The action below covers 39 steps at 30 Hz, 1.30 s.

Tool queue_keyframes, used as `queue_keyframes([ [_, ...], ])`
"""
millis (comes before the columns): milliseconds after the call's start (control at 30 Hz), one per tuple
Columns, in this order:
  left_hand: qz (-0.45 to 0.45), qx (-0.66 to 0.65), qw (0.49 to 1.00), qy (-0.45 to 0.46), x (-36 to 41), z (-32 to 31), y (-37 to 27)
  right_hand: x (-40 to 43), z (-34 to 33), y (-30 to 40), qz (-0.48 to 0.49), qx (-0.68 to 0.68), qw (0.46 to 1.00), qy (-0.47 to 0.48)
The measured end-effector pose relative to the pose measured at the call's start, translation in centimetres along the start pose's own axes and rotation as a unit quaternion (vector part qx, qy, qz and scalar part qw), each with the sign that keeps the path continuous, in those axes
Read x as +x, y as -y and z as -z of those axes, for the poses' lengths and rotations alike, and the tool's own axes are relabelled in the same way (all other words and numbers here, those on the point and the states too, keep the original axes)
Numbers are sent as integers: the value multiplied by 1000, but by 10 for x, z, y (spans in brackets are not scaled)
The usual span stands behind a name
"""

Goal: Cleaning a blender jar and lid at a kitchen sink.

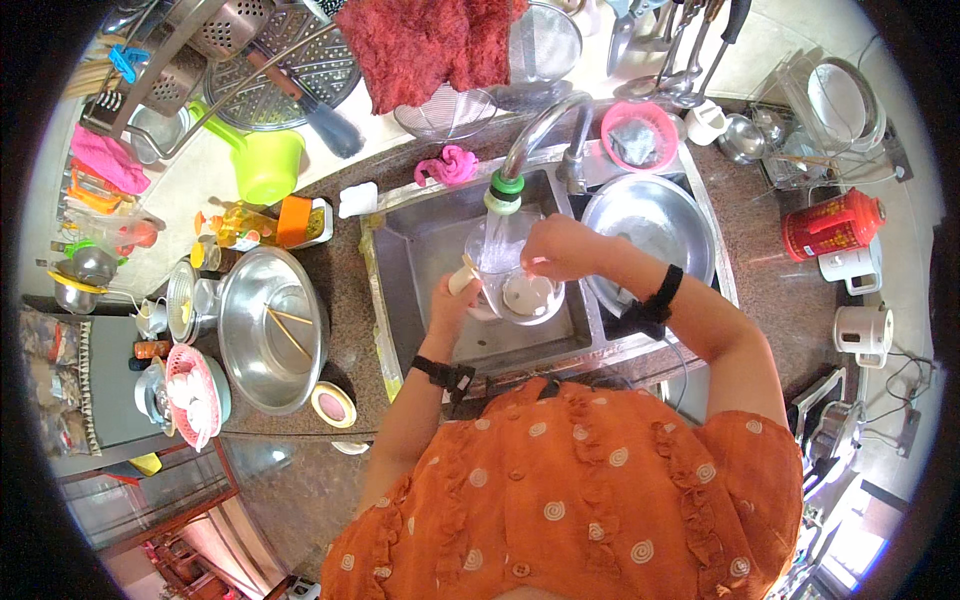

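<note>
In the left basin of the steel sink (397, 300), my left hand (452, 304) grips the cream handle (462, 279) of a clear jug (536, 311). The jug is tilted beneath the faucet (517, 150), whose green-and-white nozzle (503, 193) pours water at it. My right hand (566, 247) is curled at the jug's rim, to the right of the stream. Its fingertips are partly hidden, so whether it pinches anything is unclear. A wide steel bowl (675, 217) rests over the right basin, beside my right forearm.
A pink cloth (448, 165) and a pink basket (637, 112) lie behind the sink. To the left stand a big steel basin (262, 375) with sticks inside, an oil-like yellow bottle (247, 223) and a green dipper (266, 169). A red flask (829, 225) and white kettle (862, 330) stand right.
</note>
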<state>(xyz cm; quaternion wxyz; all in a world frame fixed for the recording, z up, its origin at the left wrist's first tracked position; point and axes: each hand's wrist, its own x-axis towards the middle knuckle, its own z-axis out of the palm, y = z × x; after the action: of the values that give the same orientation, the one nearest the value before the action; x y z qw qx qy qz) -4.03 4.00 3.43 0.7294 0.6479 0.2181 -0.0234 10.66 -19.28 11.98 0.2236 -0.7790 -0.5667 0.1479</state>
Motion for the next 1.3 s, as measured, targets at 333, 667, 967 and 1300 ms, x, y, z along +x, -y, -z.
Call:
queue_keyframes([
  [333, 48, -105, 993, 10, 5, 11, 8, 5, 4, 5, -15, 65, 996, -53],
  [667, -101, 429, 897, 35, -5, 18, -61, -47, -24, -73, -276, 115, 920, -251],
  [967, -129, 725, 657, 162, -12, -13, -141, -40, -20, -122, -331, 11, 905, -267],
  [1300, -109, 819, 527, 201, -44, -59, -176, -56, -25, -100, -291, 25, 935, -200],
])
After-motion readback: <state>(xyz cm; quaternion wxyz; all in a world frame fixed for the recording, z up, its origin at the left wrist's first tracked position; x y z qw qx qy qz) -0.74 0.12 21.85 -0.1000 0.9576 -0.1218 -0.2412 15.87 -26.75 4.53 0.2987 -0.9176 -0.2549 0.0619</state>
